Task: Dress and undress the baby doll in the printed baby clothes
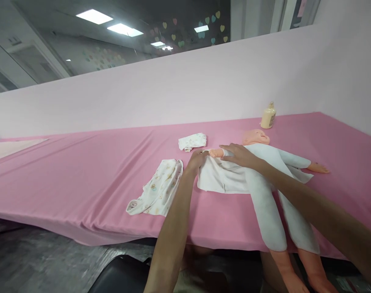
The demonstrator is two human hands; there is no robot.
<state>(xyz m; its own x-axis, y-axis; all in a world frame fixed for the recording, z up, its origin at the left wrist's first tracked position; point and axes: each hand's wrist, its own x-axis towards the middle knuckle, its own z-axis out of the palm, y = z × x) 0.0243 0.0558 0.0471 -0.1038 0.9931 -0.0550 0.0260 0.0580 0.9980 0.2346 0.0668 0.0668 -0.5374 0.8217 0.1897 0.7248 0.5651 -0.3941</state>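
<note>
A baby doll [264, 154] with white fabric on its body and limbs lies on the pink cloth, its legs reaching past the near edge. Under its outstretched arm a white garment [223, 179] is spread open. My left hand [197, 159] has its fingers closed at the garment's upper left edge, beside the doll's bare hand [216, 153]. My right hand [239, 155] grips the doll's forearm just behind the wrist, thumb and fingers on either side. Its palm side is hidden.
A folded patterned baby garment [161, 187] and a smaller folded white cloth [193, 141] lie to the left. A pump bottle [268, 116] stands near the wall. The pink tablecloth [81, 171] hangs over the near edge, above a black chair [121, 274].
</note>
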